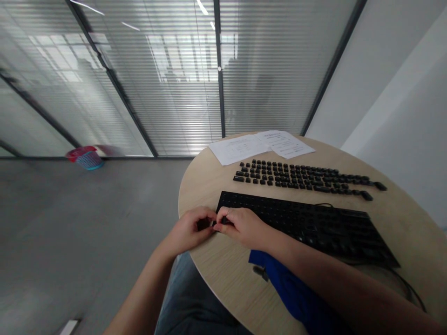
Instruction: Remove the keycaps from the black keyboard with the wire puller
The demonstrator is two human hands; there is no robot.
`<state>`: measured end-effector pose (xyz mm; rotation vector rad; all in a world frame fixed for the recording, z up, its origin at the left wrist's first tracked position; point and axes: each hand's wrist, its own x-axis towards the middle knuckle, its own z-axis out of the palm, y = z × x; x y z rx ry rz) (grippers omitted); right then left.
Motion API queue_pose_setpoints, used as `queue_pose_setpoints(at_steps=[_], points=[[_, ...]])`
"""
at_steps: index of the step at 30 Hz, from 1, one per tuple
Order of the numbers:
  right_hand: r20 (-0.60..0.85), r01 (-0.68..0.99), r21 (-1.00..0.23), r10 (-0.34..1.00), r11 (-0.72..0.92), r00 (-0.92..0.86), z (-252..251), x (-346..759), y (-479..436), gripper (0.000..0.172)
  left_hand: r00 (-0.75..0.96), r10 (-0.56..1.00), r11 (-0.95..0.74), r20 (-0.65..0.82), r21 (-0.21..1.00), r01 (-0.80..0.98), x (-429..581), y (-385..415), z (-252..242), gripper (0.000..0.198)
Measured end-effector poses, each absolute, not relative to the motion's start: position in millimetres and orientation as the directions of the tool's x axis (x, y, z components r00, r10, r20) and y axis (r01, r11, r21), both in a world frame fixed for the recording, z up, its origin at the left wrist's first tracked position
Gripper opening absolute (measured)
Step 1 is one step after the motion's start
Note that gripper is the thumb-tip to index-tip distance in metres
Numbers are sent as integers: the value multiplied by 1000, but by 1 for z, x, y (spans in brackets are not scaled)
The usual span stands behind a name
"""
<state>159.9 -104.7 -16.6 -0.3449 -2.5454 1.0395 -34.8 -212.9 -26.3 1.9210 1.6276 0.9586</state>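
Note:
A black keyboard [310, 218] lies on the round wooden table, its near left corner covered by my hands. My left hand [190, 229] is curled at that corner, thumb and forefinger closed against the keyboard's left edge. Pressed close beside it, my right hand [242, 225] is in a pinch over the same corner. Something small and dark shows between its fingers, too hidden to name. Behind the keyboard, many loose black keycaps [289, 177] are laid out in rows.
Two printed sheets of paper [240, 148] lie at the table's [223, 260] far edge. Blue cloth [286, 284] and a small dark object [260, 272] are under my right forearm. A cable [408, 284] runs at the right. A red and blue basket [89, 158] stands on the floor.

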Motion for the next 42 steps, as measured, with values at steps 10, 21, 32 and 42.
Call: queue_pose_setpoints(at_steps=[10,21,32,42], points=[[271,46,-694,319,719,-908,-20,162,-104,9,46,976,-191,214,729,658,-35,-213,-30,16],[284,31,-781,400,623,-872,-23,165,-100,16,33,977,-188,212,774,605,-34,-215,-31,18],[252,80,-795,447,602,-858,-25,169,-103,16,72,961,-257,268,764,592,-38,-214,-35,14],[265,95,-787,473,610,-840,-28,169,-104,18,55,957,-261,286,758,598,-39,-215,-39,14]])
